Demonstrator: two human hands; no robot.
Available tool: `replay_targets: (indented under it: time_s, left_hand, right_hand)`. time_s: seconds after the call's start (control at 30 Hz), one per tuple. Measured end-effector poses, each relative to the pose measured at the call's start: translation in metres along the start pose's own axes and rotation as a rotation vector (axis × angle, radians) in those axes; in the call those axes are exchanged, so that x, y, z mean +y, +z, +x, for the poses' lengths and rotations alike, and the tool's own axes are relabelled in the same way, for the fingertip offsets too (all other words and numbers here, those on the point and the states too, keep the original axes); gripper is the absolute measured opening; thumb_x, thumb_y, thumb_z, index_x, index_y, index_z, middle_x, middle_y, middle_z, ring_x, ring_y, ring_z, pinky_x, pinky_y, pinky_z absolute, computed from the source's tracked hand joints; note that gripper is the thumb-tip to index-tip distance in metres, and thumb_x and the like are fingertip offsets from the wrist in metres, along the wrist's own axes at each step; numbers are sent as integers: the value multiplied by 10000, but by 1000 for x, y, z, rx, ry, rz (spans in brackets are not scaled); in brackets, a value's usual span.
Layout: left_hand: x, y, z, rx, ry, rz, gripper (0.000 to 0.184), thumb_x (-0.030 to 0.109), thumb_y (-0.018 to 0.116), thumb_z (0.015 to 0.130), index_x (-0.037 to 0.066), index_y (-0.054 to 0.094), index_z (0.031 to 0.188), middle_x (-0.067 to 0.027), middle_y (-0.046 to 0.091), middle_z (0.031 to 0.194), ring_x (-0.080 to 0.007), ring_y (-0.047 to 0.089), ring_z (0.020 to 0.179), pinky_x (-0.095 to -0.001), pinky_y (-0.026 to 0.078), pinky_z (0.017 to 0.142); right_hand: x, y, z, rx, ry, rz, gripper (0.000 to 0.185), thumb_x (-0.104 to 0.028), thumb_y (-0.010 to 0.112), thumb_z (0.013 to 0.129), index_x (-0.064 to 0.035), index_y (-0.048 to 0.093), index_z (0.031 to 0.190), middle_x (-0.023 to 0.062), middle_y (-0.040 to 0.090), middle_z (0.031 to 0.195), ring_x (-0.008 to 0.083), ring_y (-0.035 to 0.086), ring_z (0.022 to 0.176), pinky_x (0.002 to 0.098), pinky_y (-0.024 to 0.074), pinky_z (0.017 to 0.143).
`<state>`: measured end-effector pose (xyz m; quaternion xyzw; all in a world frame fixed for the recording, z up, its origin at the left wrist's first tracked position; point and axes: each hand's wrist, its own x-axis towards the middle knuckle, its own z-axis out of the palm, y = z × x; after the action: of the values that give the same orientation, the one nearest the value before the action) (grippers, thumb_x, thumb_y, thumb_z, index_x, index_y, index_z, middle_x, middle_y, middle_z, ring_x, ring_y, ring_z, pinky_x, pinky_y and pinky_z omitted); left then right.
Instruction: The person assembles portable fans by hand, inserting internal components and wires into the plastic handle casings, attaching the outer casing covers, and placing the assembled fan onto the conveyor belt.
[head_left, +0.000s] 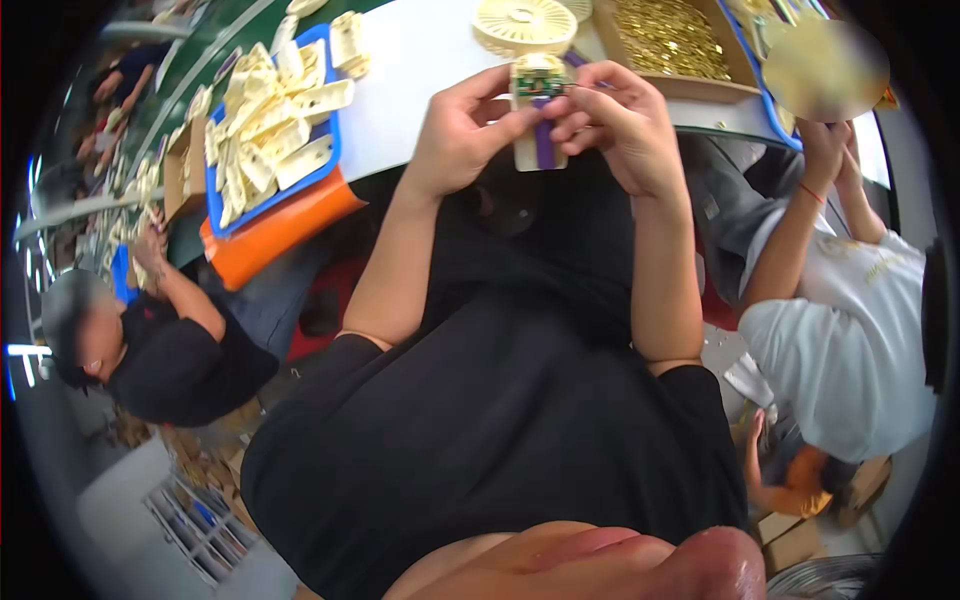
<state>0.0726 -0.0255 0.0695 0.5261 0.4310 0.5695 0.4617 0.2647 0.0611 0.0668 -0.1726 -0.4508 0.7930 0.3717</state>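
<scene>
Just past the front edge of the white table, both hands are around a cream plastic housing (526, 150) with a green circuit board (541, 86) in its upper part and a purple strip (545, 150) down its lower half. My left hand (462, 132) grips the housing from the left, its thumb pressed near the strip's top. My right hand (632, 125) is at the housing's right side, thumb and index finger pinched together by the board's edge. Whatever is between those right fingertips is too small to make out.
Left, a blue tray (327, 128) heaped with cream housings sits over an orange sheet (290, 228). A round cream fan-like part (523, 24) lies ahead, beside a cardboard box (690, 88) of small gold-coloured metal pieces. Co-workers sit on both sides.
</scene>
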Motion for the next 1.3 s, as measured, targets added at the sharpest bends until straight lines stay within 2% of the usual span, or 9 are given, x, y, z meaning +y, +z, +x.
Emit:
replay_targets:
  time_s: [0.03,0.27,0.53,0.63,0.77,0.9,1.03,1.17,1.3]
  left_hand:
    - [1,2,0,16,25,-21,488,46,700,968,-85,536,1409,-142,676,1267,-182,693,1084,-314,576,929]
    - [4,8,-3,-3,-44,-114,506,23,690,969,-95,508,1426,-135,671,1271,-178,705,1070,-310,619,891]
    - [10,14,-4,-33,-99,-45,484,9,672,983,-85,511,1430,-129,671,1263,-166,700,1067,-311,608,889]
    - [10,19,-4,-8,-68,11,484,1,668,983,-87,509,1431,-130,670,1265,-171,705,1055,-311,616,873]
    - [7,22,-4,53,-9,-10,489,12,689,970,-78,528,1424,-119,682,1249,-161,712,1024,-296,611,849]
    - [8,21,-4,109,-10,-3,481,48,722,952,-58,574,1397,-101,714,1195,-136,723,969,-272,593,827]
    - [5,21,-6,135,11,48,469,50,727,945,-62,590,1379,-106,728,1159,-135,731,948,-269,598,800]
    - [8,20,-8,130,-13,133,494,-5,701,958,-72,545,1421,-118,701,1205,-148,708,997,-279,617,800]
    - [0,16,-10,171,24,212,492,0,712,950,-63,560,1414,-117,709,1190,-145,710,988,-274,619,795]
  right_hand:
    - [-3,3,-1,31,-21,-16,122,-77,665,980,20,624,1042,175,732,865,192,736,685,290,638,580]
    - [-9,2,0,126,-55,-138,99,-65,693,954,31,690,976,41,652,705,50,573,510,194,427,378]
    - [-32,10,3,112,-1,-452,108,-56,702,906,32,702,968,51,690,732,50,592,532,196,464,419]
    - [-21,25,-3,310,-201,-790,82,-53,720,888,15,716,934,24,701,735,52,626,571,203,480,451]
    - [6,22,-2,436,-569,-827,97,-1,768,830,-12,728,918,24,725,755,61,674,648,208,526,519]
    - [14,23,-10,446,-734,-992,151,42,789,789,-19,733,915,56,735,816,88,683,629,222,536,527]
    - [21,22,-10,333,-999,-1127,192,97,785,764,-6,740,920,88,728,851,170,698,674,267,547,573]
    - [26,18,-10,269,-1039,-1183,257,107,785,757,0,760,990,109,731,899,218,710,754,306,571,673]
    - [29,22,-13,257,-936,-1224,228,86,768,801,-6,763,1010,104,735,929,236,713,789,313,572,718]
